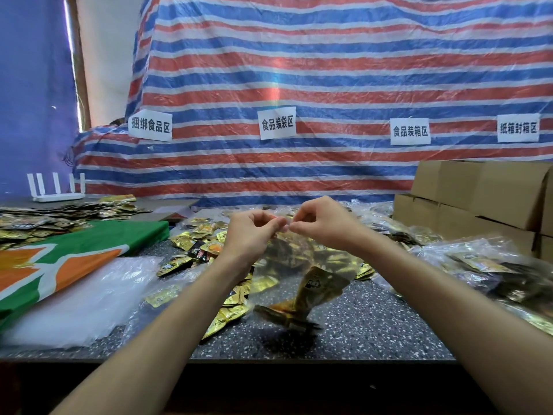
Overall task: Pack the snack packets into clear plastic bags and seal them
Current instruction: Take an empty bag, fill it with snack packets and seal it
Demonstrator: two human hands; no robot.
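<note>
Item 1, clear plastic bag (299, 265): held up above the speckled table (389, 330), mouth uppermost, so the snack packets (317, 292) inside hang at its bottom, away from the closure

Item 2, left hand (254, 232): thumb and forefinger pinch the bag's top edge, other fingers curled

Item 3, right hand (321, 223): same pinch, fingertips meeting the left's at mid-mouth; judged to be pressing the seal closed

Item 4, loose packets (203, 245): heaped just behind the hands, handy for the next fill

Item 5, empty bags (83, 298): stacked at left, near the working spot

Item 6, filled bags (493, 271): piled at right beside cardboard boxes (478, 193), probably the next station
</note>
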